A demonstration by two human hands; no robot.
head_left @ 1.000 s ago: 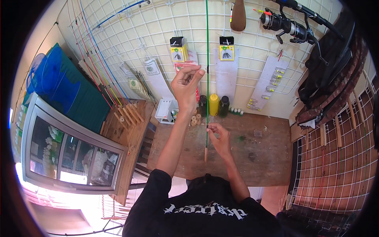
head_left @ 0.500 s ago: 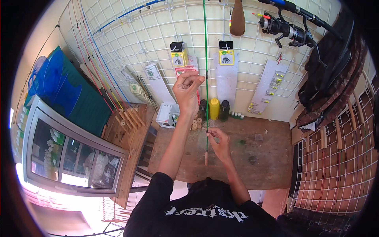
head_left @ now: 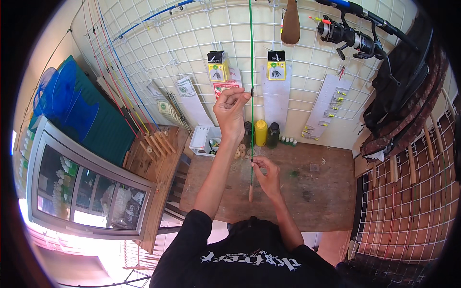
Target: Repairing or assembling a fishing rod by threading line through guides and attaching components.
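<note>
Head view, L to R: blue net point(head_left: 57, 93) and green bag point(head_left: 103, 129) at far left, above a glass-front cabinet point(head_left: 89, 189); coloured rods point(head_left: 120, 91) lean on the wire wall grid point(head_left: 192, 53); white tray point(head_left: 201, 139) at the bench's back edge. Left hand point(head_left: 231, 113) is raised up by the grid, fingers pinched just beside the green rod point(head_left: 251, 72), close to a small dark guide on it; can't tell if it grips the rod itself or a thin line next to it. The rod stands nearly upright, tip out of frame at top, butt end w/ pale handle hanging just over the wooden bench point(head_left: 288, 187). Right hand point(head_left: 267, 175) is lower down, fingers closed round the rod near its butt. Vs. a sec ago: left hand has crept a bit higher and nearer the rod; right hand barely moved; rod stayed upright. My guess, that means work is at the guide, w/ the lower hand just steadying. Behind: yellow bottle point(head_left: 260, 133), dark jars, hanging packets point(head_left: 276, 65); reel point(head_left: 353, 38) on a rod at top right; dark bags point(head_left: 401, 91) far right.
</note>
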